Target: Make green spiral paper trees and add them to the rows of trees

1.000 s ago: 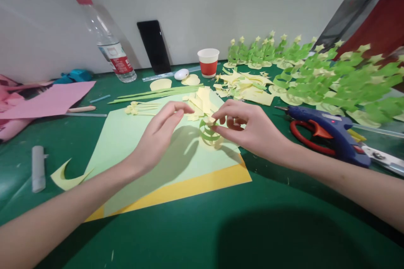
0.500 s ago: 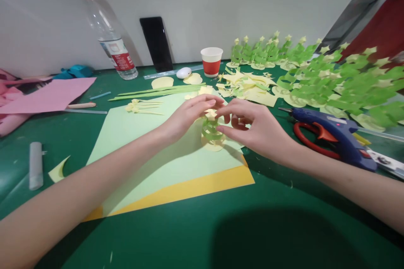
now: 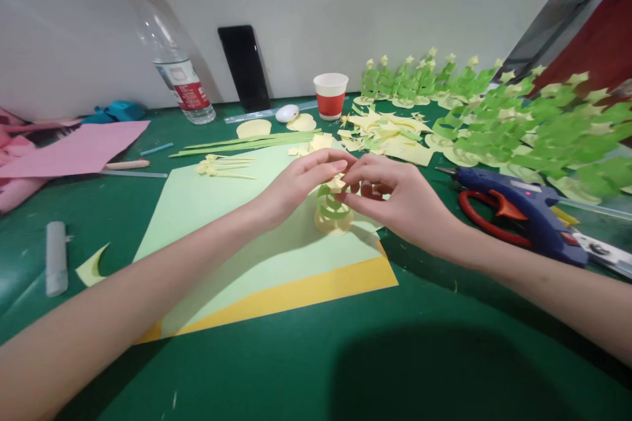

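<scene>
A small paper Christmas tree (image 3: 334,212), made of a green paper spiral on a pale yellow round base, stands on a light green sheet (image 3: 222,230). Its yellow paper star (image 3: 337,184) sits tilted at the top, between my hands. My left hand (image 3: 301,185) arches behind the star, fingers close together and bent at the tips, which are partly hidden. From the right, my right hand (image 3: 388,192) pinches at the star and upper spiral with thumb and index finger, its other fingers curled.
Many similar trees (image 3: 518,122) crowd the right side. A blue glue gun (image 3: 523,200) lies across red-handled scissors (image 3: 486,214). Yellow paper scraps (image 3: 390,131), a paper cup (image 3: 330,95), a phone (image 3: 244,69) and a bottle (image 3: 180,72) stand or lie behind. Yellow stars on strips (image 3: 222,166) lie left.
The star has shifted slightly to the right and tilted. My left fingertips have moved a little right, closer to the right hand. The tree's base stays in place.
</scene>
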`<control>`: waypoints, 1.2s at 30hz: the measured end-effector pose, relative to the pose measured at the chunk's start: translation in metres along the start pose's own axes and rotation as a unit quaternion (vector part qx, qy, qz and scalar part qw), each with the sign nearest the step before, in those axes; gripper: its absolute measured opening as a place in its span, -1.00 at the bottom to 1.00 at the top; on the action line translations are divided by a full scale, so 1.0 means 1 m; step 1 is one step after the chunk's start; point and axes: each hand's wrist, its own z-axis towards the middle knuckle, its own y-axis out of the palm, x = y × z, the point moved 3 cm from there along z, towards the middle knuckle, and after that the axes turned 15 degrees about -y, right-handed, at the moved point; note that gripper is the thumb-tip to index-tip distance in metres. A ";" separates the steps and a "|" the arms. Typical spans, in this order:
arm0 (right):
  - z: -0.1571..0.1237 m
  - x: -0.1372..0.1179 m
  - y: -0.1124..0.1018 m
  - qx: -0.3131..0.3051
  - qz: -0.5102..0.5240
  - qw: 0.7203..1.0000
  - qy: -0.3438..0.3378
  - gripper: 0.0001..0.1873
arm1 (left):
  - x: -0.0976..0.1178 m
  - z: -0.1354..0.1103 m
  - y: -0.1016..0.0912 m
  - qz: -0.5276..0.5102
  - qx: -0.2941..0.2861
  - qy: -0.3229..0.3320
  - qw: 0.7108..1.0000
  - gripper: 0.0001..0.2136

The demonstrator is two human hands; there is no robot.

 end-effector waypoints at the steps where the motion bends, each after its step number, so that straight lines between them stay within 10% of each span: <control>1: 0.000 0.000 0.000 0.001 0.000 1.000 0.001 -0.94 | 0.001 0.000 -0.001 0.004 0.011 0.005 1.000 -0.81; 8: 0.000 -0.002 -0.001 -0.008 0.006 1.000 0.009 -0.93 | 0.002 -0.022 -0.013 0.048 0.128 0.036 0.990 -0.91; 16: 0.001 -0.001 -0.002 -0.008 0.007 1.000 0.013 -0.95 | -0.013 -0.028 -0.009 0.111 0.064 0.023 0.991 -0.91; 36: 0.001 -0.002 -0.003 -0.021 0.002 1.000 -0.001 -0.89 | -0.007 -0.030 -0.002 0.073 0.139 0.144 0.977 -0.90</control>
